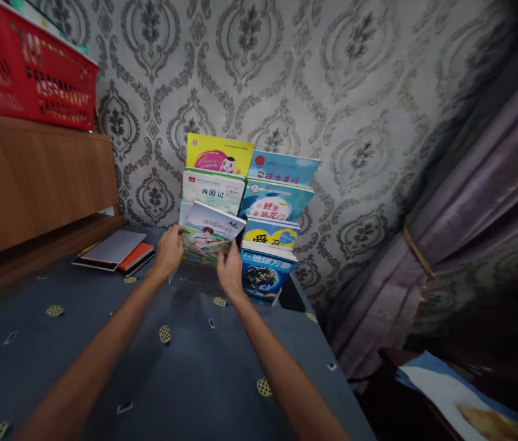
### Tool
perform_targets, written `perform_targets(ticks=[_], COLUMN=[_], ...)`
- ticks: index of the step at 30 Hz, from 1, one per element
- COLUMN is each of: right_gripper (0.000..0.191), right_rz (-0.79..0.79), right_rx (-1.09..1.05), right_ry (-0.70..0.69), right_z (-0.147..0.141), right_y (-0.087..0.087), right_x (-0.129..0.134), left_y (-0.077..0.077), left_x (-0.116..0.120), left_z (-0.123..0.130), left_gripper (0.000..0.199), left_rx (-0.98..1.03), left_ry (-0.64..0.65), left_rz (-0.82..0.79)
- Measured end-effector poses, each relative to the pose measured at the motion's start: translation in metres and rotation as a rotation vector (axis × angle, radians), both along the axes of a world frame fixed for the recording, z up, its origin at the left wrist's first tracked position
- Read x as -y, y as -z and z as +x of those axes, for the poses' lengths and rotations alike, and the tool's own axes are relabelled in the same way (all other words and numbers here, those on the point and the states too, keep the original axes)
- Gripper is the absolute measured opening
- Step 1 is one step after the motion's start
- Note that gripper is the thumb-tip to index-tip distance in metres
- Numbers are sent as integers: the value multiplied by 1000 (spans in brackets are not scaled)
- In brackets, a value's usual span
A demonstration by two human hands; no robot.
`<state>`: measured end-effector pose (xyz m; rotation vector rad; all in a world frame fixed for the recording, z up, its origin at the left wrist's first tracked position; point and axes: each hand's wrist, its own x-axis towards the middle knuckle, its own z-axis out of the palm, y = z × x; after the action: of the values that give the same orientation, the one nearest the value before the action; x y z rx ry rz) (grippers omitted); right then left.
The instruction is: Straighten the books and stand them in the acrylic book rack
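Observation:
A book with a figure playing a guitar on its cover (208,236) is held between my two hands, tilted slightly back. My left hand (170,250) grips its left edge, and my right hand (230,269) is closed on its lower right side. Behind it a white book with green trim (208,191) and a yellow book (220,153) stand in tiers. A clear rack (195,274) shows below the held book. To the right are a dark blue book with a globe (263,275), a yellow and blue book (270,236), a teal book (281,199) and a light blue book (284,166).
Notebooks (119,248) lie stacked at the left on the dark patterned cloth (185,367). A wooden cabinet (38,177) carries a red basket (33,73). A dark flat object (292,294) sits right of the rack. A tied curtain (392,263) hangs at the right.

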<state>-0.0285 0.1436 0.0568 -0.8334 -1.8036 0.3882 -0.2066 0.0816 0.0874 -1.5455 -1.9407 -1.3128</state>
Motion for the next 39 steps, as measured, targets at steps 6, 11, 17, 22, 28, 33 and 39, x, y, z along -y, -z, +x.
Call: perform_targets(ticks=[6,11,17,22,28,33,39], right_gripper=[63,63,63,60,46,42,43], right_rz=[-26,-92,-131,-136,-165,-175,-170], right_rx=[70,160,213,203,222,221,185], right_ry=[79,118,131,108,75,62,63], right_z=[-8,-10,-11,-16,-16,-15,-16], right_y=[-3,-10,-20,-19,-12,-13,-11], right_x=[9,18,23,19,15,13,11], left_y=[5,6,-6,-16,-24,-30,-32], left_x=[-2,-3,-4,-1,0,0,0], left_z=[5,8,5,3,4,7,8], left_gripper=[15,11,12,11,21,23,23], left_rx=[-5,-21,-47,-119,-117,-103,-125], left_ry=[-19,-67,-86,-189,-207,-225,-247], left_rz=[-59,-46,-29,-78,-113,-169,-190])
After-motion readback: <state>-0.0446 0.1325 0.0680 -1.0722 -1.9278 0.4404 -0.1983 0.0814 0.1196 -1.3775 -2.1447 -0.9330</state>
